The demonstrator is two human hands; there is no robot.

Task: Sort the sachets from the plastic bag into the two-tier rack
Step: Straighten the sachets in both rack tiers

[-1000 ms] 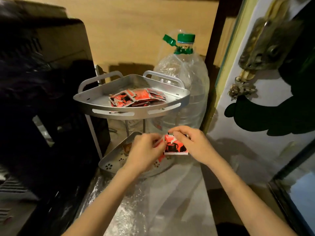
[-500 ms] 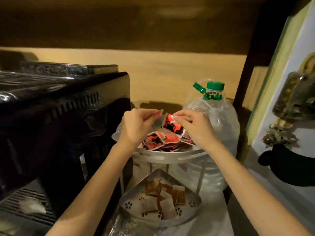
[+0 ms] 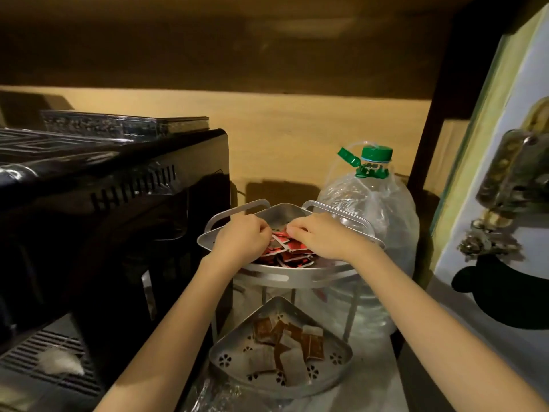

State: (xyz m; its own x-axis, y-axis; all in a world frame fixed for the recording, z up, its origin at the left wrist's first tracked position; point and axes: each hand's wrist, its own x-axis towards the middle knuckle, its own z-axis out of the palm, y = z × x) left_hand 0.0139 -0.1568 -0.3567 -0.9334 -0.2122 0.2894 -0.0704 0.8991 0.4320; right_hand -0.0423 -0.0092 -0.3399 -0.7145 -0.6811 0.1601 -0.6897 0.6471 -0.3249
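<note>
Red sachets [image 3: 286, 251] lie heaped in the upper tier [image 3: 297, 278] of the two-tier rack, and both hands are down among them. The left hand [image 3: 240, 239] has its fingers [image 3: 263, 233] curled in at the left edge of the heap; they seem to pinch a sachet, though the knuckles hide the tips and I cannot tell for sure. The right hand [image 3: 322, 236] reaches in from the other side, its fingers [image 3: 297, 231] bent and pressed together on top of the red sachets, apparently nipping one at its edge. The two hands sit just beside each other over the middle of the tray.

Below, the lower tier [image 3: 225, 356] is a triangular metal tray with flower-shaped holes, holding brown and pale sachets [image 3: 286, 346] in a loose pile. Crinkled clear plastic [image 3: 214, 394], which may be the bag, lies on the worktop [image 3: 371, 388] just in front of the rack.

Behind and to the right of the rack stands a large clear water bottle [image 3: 383, 218] with a green cap [image 3: 376, 153], wrapped in thin plastic. To the left is a black appliance [image 3: 118, 218] with vent slots and a grille at its base. A wooden wall [image 3: 297, 138] closes the back.
</note>
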